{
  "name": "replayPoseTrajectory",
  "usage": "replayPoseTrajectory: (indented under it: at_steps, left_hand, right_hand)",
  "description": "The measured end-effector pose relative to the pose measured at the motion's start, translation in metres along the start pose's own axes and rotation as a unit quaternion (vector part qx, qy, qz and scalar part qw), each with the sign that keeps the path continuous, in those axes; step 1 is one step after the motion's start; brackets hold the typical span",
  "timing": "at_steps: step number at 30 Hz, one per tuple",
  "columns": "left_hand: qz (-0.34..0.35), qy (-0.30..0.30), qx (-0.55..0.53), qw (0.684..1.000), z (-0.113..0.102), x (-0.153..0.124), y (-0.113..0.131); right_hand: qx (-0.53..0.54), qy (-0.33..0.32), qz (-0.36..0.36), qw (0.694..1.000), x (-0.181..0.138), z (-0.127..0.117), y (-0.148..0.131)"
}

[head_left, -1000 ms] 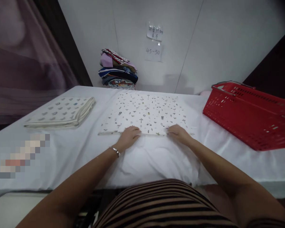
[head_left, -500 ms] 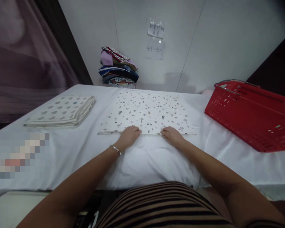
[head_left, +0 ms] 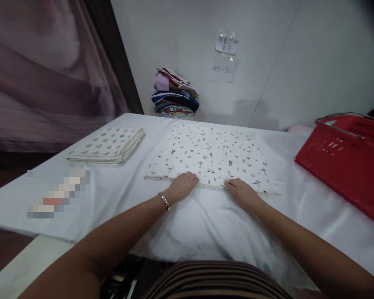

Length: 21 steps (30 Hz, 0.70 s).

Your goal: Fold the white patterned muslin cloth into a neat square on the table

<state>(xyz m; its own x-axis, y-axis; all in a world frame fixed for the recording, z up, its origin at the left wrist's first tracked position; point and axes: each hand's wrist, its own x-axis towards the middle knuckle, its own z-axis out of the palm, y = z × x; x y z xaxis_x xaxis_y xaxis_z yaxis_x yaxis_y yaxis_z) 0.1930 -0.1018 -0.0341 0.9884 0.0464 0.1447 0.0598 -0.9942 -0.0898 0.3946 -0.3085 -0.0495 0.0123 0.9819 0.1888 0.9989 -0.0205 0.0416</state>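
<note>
A white cloth (head_left: 216,160) with a small print of trees and little figures lies folded flat in front of me. My left hand (head_left: 184,185) is at its near edge, left of the middle, fingers together and curled over the edge. Further right along the same edge, my right hand (head_left: 240,192) pinches the cloth in a similar way. Both thumbs are mostly hidden. To the left lies a second folded cloth (head_left: 107,145), cream with a grey-green print and a thick layered edge, touched by neither hand.
A white sheet covers the table (head_left: 124,199). At the right stands a red plastic basket (head_left: 345,166) with a metal handle. A stack of folded clothes (head_left: 176,97) rises beyond the far edge, near paper signs (head_left: 222,70) on the wall. A blurred-out patch (head_left: 59,195) lies at left.
My view has turned left, so everything appears farther right and the basket is partly cut off. Both hands remain at the printed cloth's near edge.
</note>
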Motion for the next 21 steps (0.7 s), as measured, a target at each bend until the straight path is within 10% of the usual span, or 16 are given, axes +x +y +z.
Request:
replayPoseTrajectory:
  at_steps: [21]
  left_hand:
    - [-0.224,0.037,-0.004,0.974,0.000,-0.041,-0.018]
  right_hand:
    - [0.003,0.041,-0.062,0.997,0.035,0.007,-0.030]
